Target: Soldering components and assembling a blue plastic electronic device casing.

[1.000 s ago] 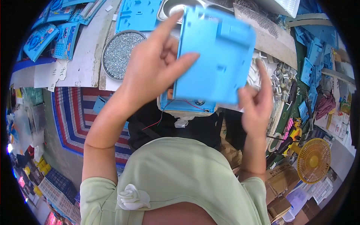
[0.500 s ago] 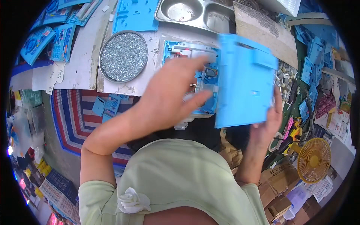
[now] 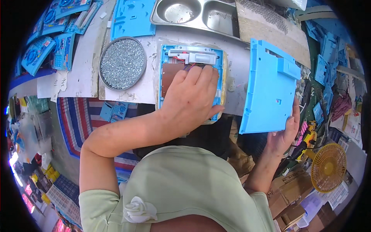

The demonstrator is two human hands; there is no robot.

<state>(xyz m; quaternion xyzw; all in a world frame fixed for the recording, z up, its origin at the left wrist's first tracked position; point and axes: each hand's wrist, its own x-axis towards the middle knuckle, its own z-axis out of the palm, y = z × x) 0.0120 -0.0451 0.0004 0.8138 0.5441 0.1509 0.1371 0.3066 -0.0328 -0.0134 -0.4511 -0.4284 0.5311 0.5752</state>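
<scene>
My left hand (image 3: pixel 191 91) bends over an opened blue plastic casing (image 3: pixel 220 58) at the table's near edge. Its fingers curl down into the casing with their tips hidden; the thumb sticks out over the right rim. A brown board (image 3: pixel 168 75) shows beside the fingers. Above them lie a grey plastic housing (image 3: pixel 201 58) and thin red wires. To the right, my right hand (image 3: pixel 286 133) grips a blue plastic back cover (image 3: pixel 268 89) by its lower right edge, holding it tilted and apart from the casing.
Left of the casing stands a round dish (image 3: pixel 123 63) full of small screws. Behind are another blue panel (image 3: pixel 133 17) and a metal compartment tray (image 3: pixel 179 11). Blue units (image 3: pixel 38 54) pile up at far left. A yellow fan (image 3: pixel 328 168) stands at lower right.
The back cover has moved right with my right hand, uncovering the casing. My left hand has come down into the casing, and the brown board now shows there.
</scene>
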